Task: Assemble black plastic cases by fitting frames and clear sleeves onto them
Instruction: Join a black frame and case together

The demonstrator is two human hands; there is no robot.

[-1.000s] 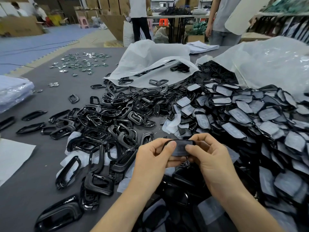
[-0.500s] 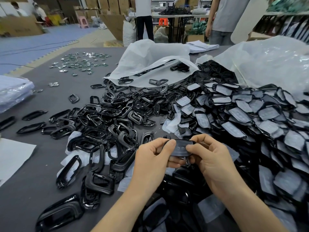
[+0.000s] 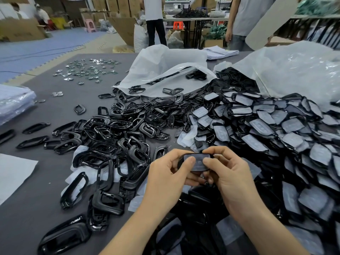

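Slippage was the risk. Left hand [image 3: 165, 176] and right hand [image 3: 232, 175] both pinched one black case [image 3: 198, 163]; uneven thumb pressure might have skewed its seemingly unseated frame [image 3: 193, 154].

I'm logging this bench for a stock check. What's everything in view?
Held case: one, black with grey film, between both hands.
Frames: many, glossy black, heaped left of centre.
Filmed cases: many, black with pale film, heaped at right.
Plastic bags: two, whitish, behind the heaps.
Metal pieces: many, shiny, scattered far left.
Paper stack: one, white, far table edge.
Table: one, grey, under everything.
Left hand: one, grips held case, thumb on top.
Right hand: one, grips held case, thumb on top.
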